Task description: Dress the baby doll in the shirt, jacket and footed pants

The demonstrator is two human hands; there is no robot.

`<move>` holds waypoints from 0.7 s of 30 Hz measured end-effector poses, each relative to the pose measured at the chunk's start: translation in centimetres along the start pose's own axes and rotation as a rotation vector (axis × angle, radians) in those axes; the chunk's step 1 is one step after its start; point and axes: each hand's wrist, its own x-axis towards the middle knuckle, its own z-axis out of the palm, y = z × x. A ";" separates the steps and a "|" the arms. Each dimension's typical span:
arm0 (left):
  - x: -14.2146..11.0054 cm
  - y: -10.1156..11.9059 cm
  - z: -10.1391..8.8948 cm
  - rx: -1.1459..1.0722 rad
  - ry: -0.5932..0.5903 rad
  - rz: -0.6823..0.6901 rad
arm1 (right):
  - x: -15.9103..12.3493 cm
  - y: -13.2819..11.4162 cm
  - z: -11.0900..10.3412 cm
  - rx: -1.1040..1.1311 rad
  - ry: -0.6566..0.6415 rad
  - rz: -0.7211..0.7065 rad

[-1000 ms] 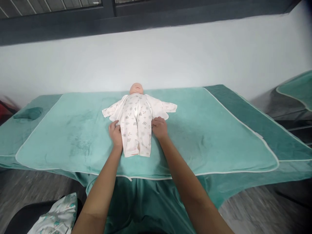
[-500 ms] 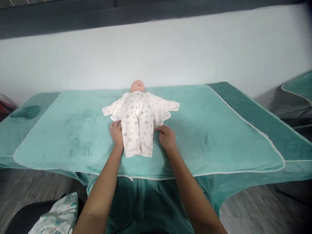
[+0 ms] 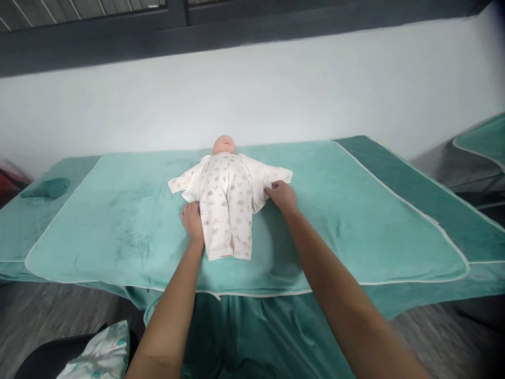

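Note:
A baby doll (image 3: 224,145) lies on its back on the teal bed cover, its head toward the wall. Long white sleeves spread out from a white baby shirt (image 3: 260,179). Printed white baby trousers (image 3: 225,210) cover its front from the chest down to the leg ends. My right hand (image 3: 284,196) pinches the shirt's edge below the right-side sleeve. At the left edge of the trousers, my left hand (image 3: 192,221) has its fingers bent against the cloth; the fabric partly hides the thumb side.
The teal bed cover (image 3: 347,231) has white piping and stretches to both sides, with a face hole (image 3: 47,188) at far left. A white wall (image 3: 276,95) stands behind. A patterned cloth item (image 3: 102,350) lies on a black seat at lower left.
My right hand has moved up and right from beside the trousers to the shirt's edge. My left hand stays at the trousers' left side. The view has shifted slightly.

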 end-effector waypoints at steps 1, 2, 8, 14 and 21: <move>0.0 0.0 0.0 0.002 -0.002 -0.006 | 0.4 -0.2 -0.3 0.040 -0.026 -0.003; 0.0 0.0 0.0 0.003 -0.005 -0.012 | 0.6 -0.4 -0.7 0.093 -0.047 -0.010; 0.0 -0.2 0.5 0.001 -0.012 -0.025 | -1.4 -5.5 -1.4 0.603 -0.203 -0.151; -0.3 -0.4 0.7 -0.042 0.007 -0.009 | -7.7 -10.1 -0.8 0.338 -0.715 -0.548; 0.0 -0.3 1.1 -0.104 0.044 -0.033 | -9.2 -12.0 -1.2 0.174 -0.772 -0.540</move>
